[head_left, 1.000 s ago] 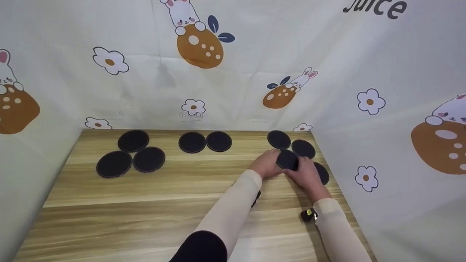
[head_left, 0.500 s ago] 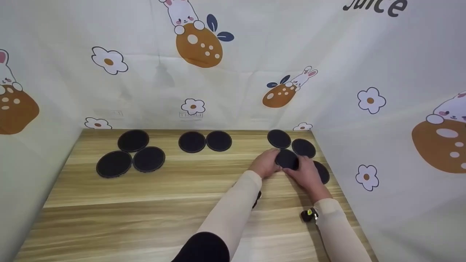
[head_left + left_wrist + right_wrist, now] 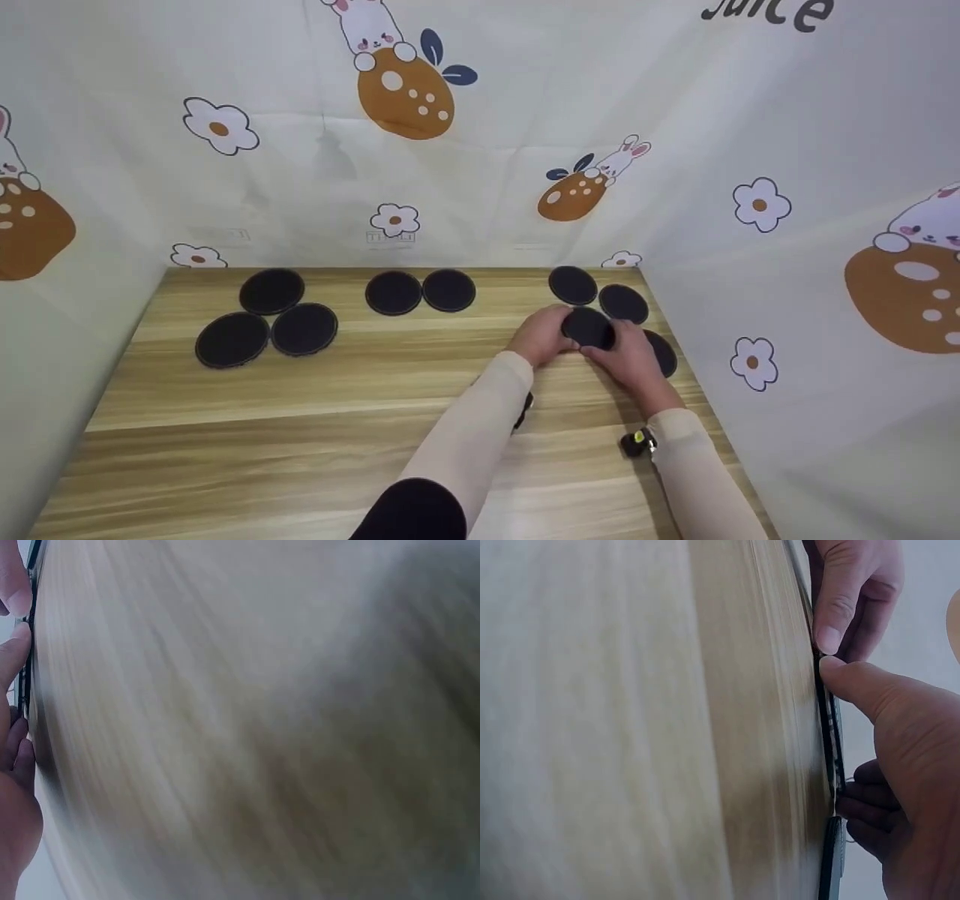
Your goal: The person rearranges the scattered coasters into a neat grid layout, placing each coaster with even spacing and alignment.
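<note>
A round black coaster [image 3: 588, 328] lies between both hands at the right of the table. The left hand [image 3: 543, 335] grips its left edge and the right hand [image 3: 630, 355] its right edge. Both thumbs meet at the near rim, as the right wrist view shows, with the left hand [image 3: 855, 596] above the right hand [image 3: 922, 750]. Other coasters lie around it: one behind [image 3: 573, 285], one behind and to the right [image 3: 623, 303], and one partly hidden by the right hand [image 3: 661, 354]. In the left wrist view the left hand [image 3: 13, 817] shows only at the edge.
Two coasters [image 3: 394, 292] touch at the back middle of the wooden table [image 3: 247, 450]. Three more coasters [image 3: 304, 328] form a triangle at the back left. Printed cloth [image 3: 480, 195] walls the table at the back and both sides.
The coaster between the hands has shifted slightly to the left. Both hands keep hold of it, and the other coasters stay where they were.
</note>
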Motion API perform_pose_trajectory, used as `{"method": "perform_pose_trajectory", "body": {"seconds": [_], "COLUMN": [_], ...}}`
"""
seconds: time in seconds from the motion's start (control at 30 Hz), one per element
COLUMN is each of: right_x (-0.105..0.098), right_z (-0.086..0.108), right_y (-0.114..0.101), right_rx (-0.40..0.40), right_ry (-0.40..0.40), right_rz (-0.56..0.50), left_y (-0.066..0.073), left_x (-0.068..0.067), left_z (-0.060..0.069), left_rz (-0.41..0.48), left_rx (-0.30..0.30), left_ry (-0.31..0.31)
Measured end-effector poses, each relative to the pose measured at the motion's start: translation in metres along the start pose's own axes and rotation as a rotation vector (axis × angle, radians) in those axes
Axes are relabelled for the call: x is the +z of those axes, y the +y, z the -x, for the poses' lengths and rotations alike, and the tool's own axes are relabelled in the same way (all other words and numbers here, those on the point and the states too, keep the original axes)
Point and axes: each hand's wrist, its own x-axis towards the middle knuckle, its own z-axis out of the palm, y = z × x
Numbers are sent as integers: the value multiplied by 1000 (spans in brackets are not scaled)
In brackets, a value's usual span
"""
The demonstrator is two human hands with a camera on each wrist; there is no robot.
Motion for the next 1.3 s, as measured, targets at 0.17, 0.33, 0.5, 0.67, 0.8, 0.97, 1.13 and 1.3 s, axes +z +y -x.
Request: {"method": "perform_pose_trajectory", "body": {"seconds": [0.17, 0.33, 0.5, 0.67, 0.8, 0.97, 1.13, 1.3], "right_x": [-2, -3, -2, 1, 6, 12, 17, 23], "right_z": [0, 0, -2, -6, -12, -22, -37, -51], "right_y": [-4, -8, -13, -21, -32, -51, -71, -89], "right_rx": [-10, -9, -35, -55, -60, -76, -92, -102], "right_ry": [10, 12, 34, 60, 64, 55, 42, 27], "right_rz": [-22, -31, -48, -51, -45, -56, -73, -92], "left_y": [-3, -3, -8, -16, -26, -40, -54, -68], "left_x": [-3, -9, -13, -21, -32, -47, -63, -78], "left_z": [1, 5, 8, 11, 14, 19, 22, 25], "left_rz": [33, 51, 55, 51, 43, 41, 58, 76], "left_rx": [-8, 4, 23, 26, 42, 28, -22, -76], "left_ry": [1, 10, 29, 32, 51, 58, 57, 62]}}
